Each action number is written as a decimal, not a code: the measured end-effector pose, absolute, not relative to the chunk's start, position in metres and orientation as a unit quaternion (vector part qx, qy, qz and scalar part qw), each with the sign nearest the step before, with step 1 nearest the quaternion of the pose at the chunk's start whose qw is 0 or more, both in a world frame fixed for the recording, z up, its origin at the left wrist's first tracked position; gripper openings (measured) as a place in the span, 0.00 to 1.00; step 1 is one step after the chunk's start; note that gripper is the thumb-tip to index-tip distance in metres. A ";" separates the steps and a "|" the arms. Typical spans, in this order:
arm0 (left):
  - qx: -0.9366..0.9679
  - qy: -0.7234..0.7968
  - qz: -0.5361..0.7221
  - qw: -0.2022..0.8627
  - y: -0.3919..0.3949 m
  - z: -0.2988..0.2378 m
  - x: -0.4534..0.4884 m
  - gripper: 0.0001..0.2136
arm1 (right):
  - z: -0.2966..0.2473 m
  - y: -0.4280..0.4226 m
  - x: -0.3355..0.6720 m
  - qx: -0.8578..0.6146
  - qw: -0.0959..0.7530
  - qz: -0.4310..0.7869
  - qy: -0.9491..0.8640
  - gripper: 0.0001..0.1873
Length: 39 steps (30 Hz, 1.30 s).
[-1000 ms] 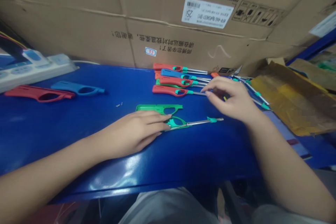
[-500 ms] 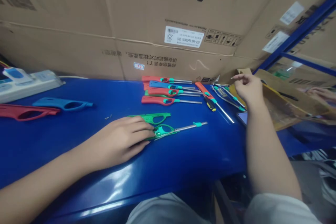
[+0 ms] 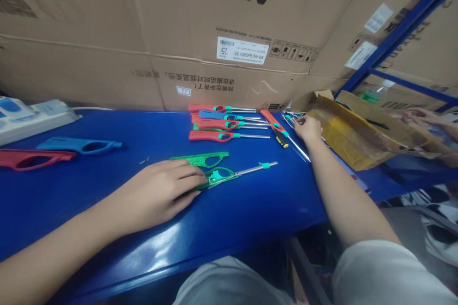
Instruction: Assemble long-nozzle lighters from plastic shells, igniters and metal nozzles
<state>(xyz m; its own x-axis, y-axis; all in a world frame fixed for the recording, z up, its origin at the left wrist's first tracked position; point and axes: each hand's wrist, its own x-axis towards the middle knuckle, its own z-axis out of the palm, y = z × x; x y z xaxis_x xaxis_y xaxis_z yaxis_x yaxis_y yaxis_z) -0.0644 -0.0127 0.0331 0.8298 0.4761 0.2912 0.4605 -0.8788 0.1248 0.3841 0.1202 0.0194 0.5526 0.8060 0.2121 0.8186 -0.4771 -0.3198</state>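
My left hand lies flat on the blue table, its fingertips on the handle end of a half-open green lighter with a metal rod. A loose green shell half lies just behind it. My right hand reaches far right, fingers curled down on a heap of metal rod parts beside a red-handled screwdriver. What it grips is hidden.
A row of finished red, blue and green lighters lies against the cardboard boxes. Blue and red shell halves lie at the left near a power strip. A brown bag sits right; another person's hands beyond.
My right hand has left the lighter row, swung right towards the bag and dropped onto the rod parts. My head has turned up and to the right. The left hand has stayed put.
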 end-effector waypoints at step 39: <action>0.795 0.397 0.374 0.265 -0.026 0.027 -0.040 0.05 | 0.031 -0.001 0.209 -0.253 0.107 0.244 -0.930 0.06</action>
<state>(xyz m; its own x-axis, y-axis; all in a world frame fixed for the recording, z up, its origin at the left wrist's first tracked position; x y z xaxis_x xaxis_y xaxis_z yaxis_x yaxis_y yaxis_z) -0.0397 -0.0256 0.0270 0.4045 0.8300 0.3839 0.4341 -0.5438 0.7183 0.2088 -0.0015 0.0313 -0.8490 0.5230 0.0749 0.4189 0.7527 -0.5079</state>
